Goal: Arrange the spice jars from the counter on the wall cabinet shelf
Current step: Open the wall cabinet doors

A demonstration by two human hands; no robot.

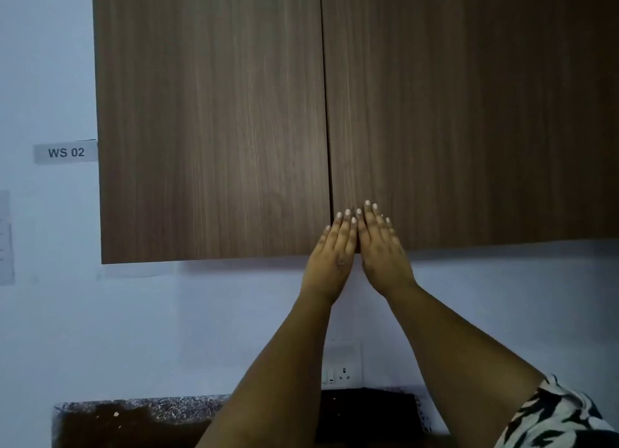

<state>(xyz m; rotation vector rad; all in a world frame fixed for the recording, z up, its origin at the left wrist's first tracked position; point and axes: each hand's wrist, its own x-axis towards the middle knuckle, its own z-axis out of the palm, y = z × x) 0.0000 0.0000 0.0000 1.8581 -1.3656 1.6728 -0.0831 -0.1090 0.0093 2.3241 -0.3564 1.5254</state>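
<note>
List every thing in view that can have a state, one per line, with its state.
left cabinet door: closed, flush with its neighbour.
right cabinet door: closed.
left hand: fingers straight, flat by the seam at the doors' lower edge, holding nothing.
right hand: fingers straight, flat on the right door by the seam, holding nothing.
wall socket: nothing plugged in; switch position too small to tell.
WS 02 label: stuck on the wall, left of the cabinet.

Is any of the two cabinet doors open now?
No, the left door and the right door are both shut, with the left hand and right hand flat on them.
</note>
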